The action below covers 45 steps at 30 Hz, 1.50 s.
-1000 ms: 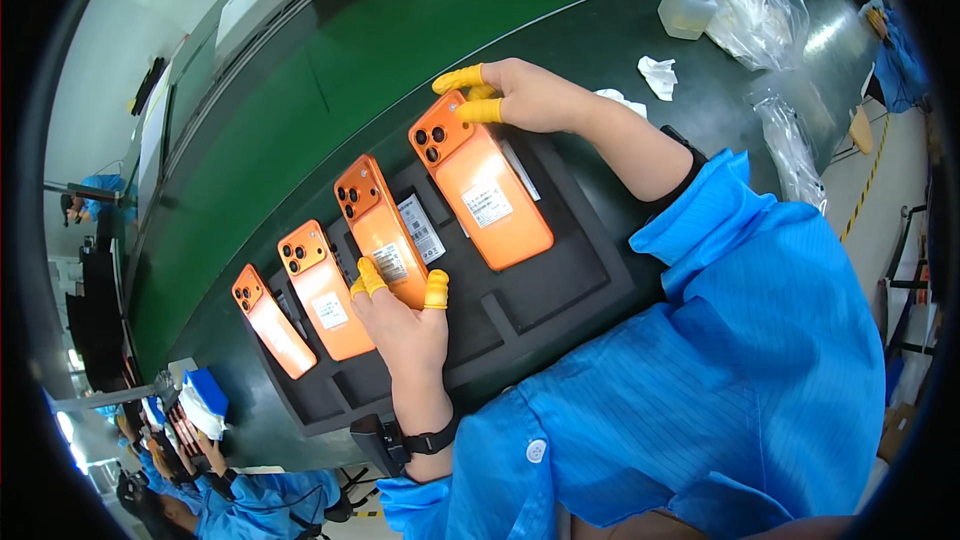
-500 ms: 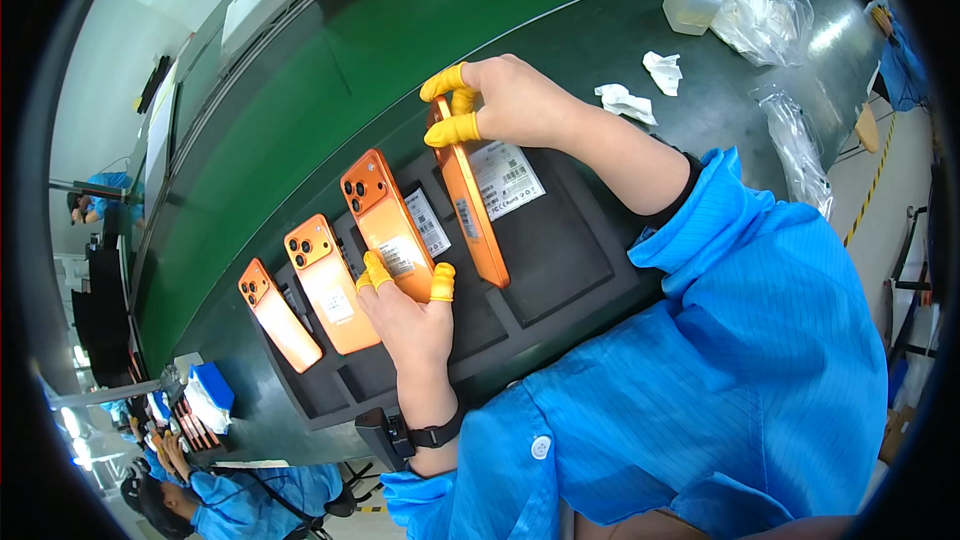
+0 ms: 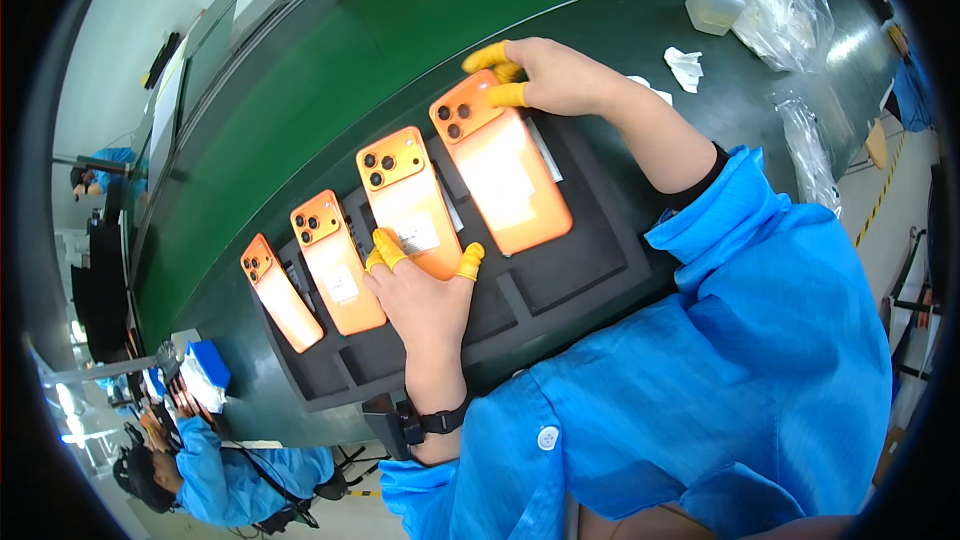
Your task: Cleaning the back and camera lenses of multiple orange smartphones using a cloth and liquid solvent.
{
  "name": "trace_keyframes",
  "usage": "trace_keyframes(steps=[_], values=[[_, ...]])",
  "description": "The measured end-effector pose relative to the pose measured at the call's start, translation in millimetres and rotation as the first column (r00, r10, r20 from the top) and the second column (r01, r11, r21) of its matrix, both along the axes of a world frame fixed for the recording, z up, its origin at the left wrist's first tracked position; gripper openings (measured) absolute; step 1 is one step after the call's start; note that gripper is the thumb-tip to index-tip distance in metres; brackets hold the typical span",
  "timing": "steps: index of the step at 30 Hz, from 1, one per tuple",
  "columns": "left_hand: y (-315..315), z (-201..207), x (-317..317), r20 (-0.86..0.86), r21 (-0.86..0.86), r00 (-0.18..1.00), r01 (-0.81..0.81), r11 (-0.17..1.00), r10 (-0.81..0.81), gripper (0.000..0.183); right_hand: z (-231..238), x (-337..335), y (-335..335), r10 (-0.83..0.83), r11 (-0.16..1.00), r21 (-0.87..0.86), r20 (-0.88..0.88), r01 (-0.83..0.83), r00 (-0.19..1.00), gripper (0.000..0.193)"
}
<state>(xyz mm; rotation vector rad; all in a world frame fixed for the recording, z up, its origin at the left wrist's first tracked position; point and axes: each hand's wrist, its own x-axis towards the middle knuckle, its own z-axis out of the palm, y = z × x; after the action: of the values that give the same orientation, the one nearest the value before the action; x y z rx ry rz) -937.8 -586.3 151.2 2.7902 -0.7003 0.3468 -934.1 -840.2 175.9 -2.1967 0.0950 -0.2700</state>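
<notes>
Several orange smartphones lie back up in a slanting row on a black tray (image 3: 585, 275), their camera ends away from me. Yellow finger cots cover fingertips on both hands. My left hand (image 3: 425, 310) straddles the near end of the second smartphone from the right (image 3: 415, 195), thumb at its right edge and fingers at its left edge. At the far end of the rightmost smartphone (image 3: 515, 180) is my right hand (image 3: 560, 75), fingers apart, the thumb over its camera plate. A white label (image 3: 547, 150) shows partly from beneath that phone. Farther left lie two more smartphones (image 3: 340, 265), (image 3: 283, 295).
Crumpled white tissue (image 3: 684, 68), a pump bottle (image 3: 716, 0) and clear plastic bags (image 3: 785, 10) lie on the green table's right side. At the lower left, a co-worker in blue (image 3: 235, 480) sits near a blue box (image 3: 210, 365).
The rightmost smartphone has turned from standing on edge in my right hand to back up, covering most of the label. My right fingers have loosened. My left hand stays at its phone.
</notes>
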Motion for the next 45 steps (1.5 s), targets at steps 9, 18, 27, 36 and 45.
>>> trace_keyframes(steps=[9,18,27,36,45], values=[[15,12,-16,0.049,0.159,0.997,-0.066,0.985,0.059,0.071,-16,8,-10,0.051,0.927,0.376,-0.179,0.021,0.982,0.037],[16,3,-23,-0.078,-0.243,0.993,-0.103,0.964,0.087,0.067,-22,4,-15,0.152,0.716,0.697,-0.098,-0.041,0.984,0.038],[19,-4,-24,-0.048,-0.317,0.990,0.111,0.942,-0.133,0.056,-26,2,-21,0.192,0.597,0.797,-0.037,-0.087,0.981,0.040],[19,-5,-23,0.020,-0.306,0.990,0.141,0.941,-0.142,0.054,-24,2,-21,0.194,0.576,0.812,-0.020,-0.097,0.981,0.039],[17,4,-22,-0.221,-0.420,0.973,-0.149,0.895,0.058,0.037,-25,3,-12,0.072,0.744,0.668,-0.077,-0.002,0.994,0.037]])
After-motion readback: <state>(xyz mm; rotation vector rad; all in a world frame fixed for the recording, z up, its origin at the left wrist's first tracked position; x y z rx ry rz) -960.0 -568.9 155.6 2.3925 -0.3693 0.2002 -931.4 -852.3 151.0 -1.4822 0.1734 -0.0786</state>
